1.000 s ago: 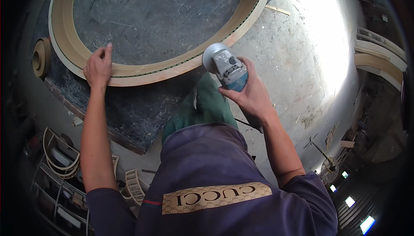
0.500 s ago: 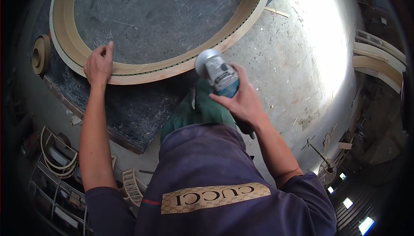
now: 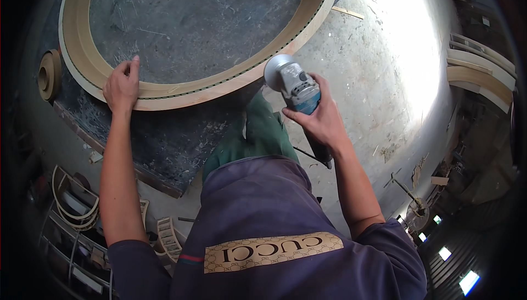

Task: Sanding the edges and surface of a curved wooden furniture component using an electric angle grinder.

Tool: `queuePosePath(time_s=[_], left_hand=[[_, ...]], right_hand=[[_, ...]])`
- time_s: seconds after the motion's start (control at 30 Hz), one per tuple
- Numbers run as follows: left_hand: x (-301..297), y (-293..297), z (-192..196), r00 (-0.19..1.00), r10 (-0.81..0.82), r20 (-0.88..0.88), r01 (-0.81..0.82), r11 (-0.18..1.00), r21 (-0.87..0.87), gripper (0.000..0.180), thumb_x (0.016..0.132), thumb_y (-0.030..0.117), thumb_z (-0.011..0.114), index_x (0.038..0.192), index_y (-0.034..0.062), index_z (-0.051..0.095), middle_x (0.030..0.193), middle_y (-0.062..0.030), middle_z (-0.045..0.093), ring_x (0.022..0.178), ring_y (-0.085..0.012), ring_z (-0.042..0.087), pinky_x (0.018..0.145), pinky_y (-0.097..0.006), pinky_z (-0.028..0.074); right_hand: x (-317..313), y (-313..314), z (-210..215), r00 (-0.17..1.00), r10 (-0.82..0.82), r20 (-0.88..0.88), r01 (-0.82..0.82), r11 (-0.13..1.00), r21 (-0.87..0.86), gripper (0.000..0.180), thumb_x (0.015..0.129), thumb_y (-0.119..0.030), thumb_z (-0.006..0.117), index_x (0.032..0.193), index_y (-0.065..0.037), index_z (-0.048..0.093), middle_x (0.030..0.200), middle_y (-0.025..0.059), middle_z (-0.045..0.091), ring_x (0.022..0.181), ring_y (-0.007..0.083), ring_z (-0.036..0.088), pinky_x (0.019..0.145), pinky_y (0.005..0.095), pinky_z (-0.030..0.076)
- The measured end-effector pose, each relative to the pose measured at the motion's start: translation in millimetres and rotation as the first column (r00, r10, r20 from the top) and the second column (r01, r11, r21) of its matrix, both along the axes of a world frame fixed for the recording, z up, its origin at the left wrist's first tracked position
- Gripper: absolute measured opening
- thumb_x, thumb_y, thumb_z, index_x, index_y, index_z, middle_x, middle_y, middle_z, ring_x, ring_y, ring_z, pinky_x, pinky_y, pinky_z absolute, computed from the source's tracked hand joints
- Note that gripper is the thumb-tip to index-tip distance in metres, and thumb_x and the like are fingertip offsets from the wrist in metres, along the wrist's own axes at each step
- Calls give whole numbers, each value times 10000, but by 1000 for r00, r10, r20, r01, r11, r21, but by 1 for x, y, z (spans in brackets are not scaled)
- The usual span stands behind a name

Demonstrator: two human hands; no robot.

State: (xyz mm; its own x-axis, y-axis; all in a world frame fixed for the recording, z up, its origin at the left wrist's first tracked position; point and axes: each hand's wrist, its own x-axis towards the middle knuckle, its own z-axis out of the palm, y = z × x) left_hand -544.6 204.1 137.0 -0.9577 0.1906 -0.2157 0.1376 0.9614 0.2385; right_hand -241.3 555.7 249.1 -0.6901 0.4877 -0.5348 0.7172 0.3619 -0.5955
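Left hand (image 3: 122,85) pressed flat on the curved wooden arch (image 3: 208,87) lying on the desk (image 3: 181,26); right hand (image 3: 321,122) clenched around the angle grinder (image 3: 293,83), just beside the arch's edge. Arch likely stiff, light; grinder heavy, best gripped by its body

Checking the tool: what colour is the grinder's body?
Teal-blue with a silver-grey head, on the angle grinder in the right hand; head view.

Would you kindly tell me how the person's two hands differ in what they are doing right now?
The left hand lies flat and open on the curved wooden arch piece; the right hand is closed around the angle grinder. The left rests on the workpiece; the right is held beside the bench. Both are bare.
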Motion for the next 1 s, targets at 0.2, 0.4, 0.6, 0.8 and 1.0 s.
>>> queuePosePath(time_s=[0.2,0.4,0.6,0.8,1.0], left_hand=[[0,1,4,1000,12,22,-12,1000,-3,576,1039,635,534,1046,116,784,988,-153,772,1010,-427,705,895,-495,514],[0,5,7,999,6,37,-7,1000,8,568,1036,627,547,1046,121,805,996,-145,788,1020,-409,721,914,-480,515],[0,3,6,999,6,32,-7,1000,20,574,1036,621,554,1042,106,807,990,-149,790,1016,-410,720,918,-471,513],[1,-2,1,1000,-23,-21,24,998,60,582,1050,621,536,979,84,747,888,-171,728,940,-440,693,829,-501,504],[1,2,8,999,-6,31,5,999,33,576,1050,611,532,990,96,782,972,-145,783,1001,-412,712,920,-472,492]], right_hand=[[-1,8,-7,987,-141,-75,140,990,-30,996,801,-346,973,1552,-27,403,1316,206,688,1218,285,677,1063,413,528],[-14,-60,1,991,127,-35,-128,991,-28,977,770,-361,951,1548,-115,416,1302,249,709,1206,447,710,1006,503,558],[-34,-117,-4,924,367,-108,-378,918,-119,936,795,-360,918,1544,-126,407,1305,254,694,1176,493,683,940,549,567],[-42,-113,-1,937,343,-60,-348,929,-126,952,782,-380,921,1540,-122,407,1301,259,699,1180,502,678,953,545,560],[-29,-79,4,972,234,-9,-234,972,-32,963,765,-357,932,1541,-120,412,1333,255,698,1232,495,674,1006,535,546]])
